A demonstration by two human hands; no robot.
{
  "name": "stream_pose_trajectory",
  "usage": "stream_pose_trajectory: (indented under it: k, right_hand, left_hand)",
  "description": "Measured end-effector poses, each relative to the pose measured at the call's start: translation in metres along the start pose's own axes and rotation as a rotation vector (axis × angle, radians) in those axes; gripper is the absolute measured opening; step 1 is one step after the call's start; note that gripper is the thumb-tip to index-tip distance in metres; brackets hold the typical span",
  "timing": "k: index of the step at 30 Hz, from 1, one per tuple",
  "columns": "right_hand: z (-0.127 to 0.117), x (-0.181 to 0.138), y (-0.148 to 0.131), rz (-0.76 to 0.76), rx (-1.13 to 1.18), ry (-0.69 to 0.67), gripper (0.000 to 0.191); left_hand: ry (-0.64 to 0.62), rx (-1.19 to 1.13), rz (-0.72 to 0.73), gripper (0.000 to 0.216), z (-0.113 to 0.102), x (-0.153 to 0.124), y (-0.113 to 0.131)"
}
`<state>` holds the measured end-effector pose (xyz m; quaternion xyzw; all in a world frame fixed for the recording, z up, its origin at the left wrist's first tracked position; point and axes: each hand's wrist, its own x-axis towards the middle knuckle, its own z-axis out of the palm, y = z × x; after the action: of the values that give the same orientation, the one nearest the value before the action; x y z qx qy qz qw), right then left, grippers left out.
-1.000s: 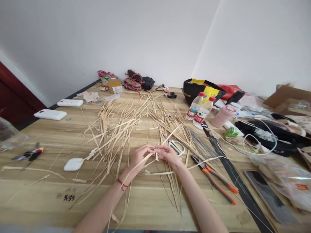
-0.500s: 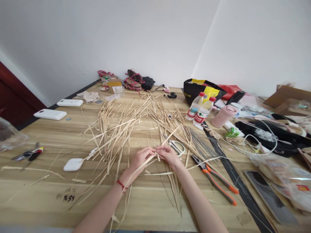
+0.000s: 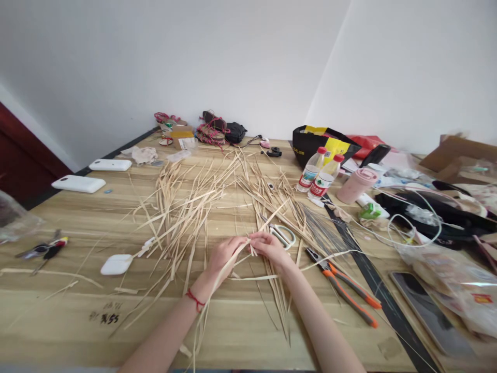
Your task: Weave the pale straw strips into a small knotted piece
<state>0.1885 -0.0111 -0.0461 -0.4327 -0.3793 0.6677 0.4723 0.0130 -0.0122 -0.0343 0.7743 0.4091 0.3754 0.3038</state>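
Note:
My left hand (image 3: 227,256) and my right hand (image 3: 269,247) meet at the middle of the table, fingertips close together. Both are closed in a pinch on pale flat plant strips (image 3: 235,254) that cross between them. One long strip runs back over my left hand and wrist toward the table's front edge. Another curves out past my right forearm. The exact crossing is partly hidden by my fingers. Scissors (image 3: 286,238) with pale handles lie just beyond my right hand. Orange-handled pliers (image 3: 345,285) rest to the right of my right forearm.
Loose strips (image 3: 186,207) spread over the wooden table (image 3: 70,316). Two water bottles (image 3: 323,178), a pink cup (image 3: 357,185) and a black-and-yellow bag (image 3: 322,142) stand at the back right. A phone (image 3: 421,308) lies right, a white case (image 3: 116,264) left.
The long strip over my left hand has shifted, now lying closer along the back of the hand and wrist. Both hands stay almost in place, still pinching.

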Motion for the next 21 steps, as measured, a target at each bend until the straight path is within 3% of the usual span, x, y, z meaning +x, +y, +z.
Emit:
stream_pose_trajectory:
  k: [4, 8, 11, 15, 21]
  right_hand:
    - [0.0, 0.0, 0.001, -0.012, -0.01, 0.0, 0.039]
    - [0.005, -0.001, 0.003, 0.021, -0.041, -0.041, 0.041]
    - [0.009, -0.002, 0.005, 0.043, -0.059, -0.062, 0.042]
    - [0.009, -0.002, 0.007, 0.044, -0.077, -0.076, 0.043]
    - [0.006, -0.002, 0.008, 0.075, -0.121, -0.109, 0.043]
  left_hand:
    - [0.088, -0.222, -0.297, 0.02, 0.007, 0.007, -0.003]
    - [-0.078, -0.598, -0.574, 0.033, 0.01, 0.012, -0.008]
    - [-0.137, -0.645, -0.748, 0.033, 0.007, 0.013, -0.009]
    - [-0.199, -0.675, -0.829, 0.031, 0.001, 0.013, -0.008]
    - [-0.291, -0.752, -0.791, 0.031, 0.0, 0.011, -0.014]
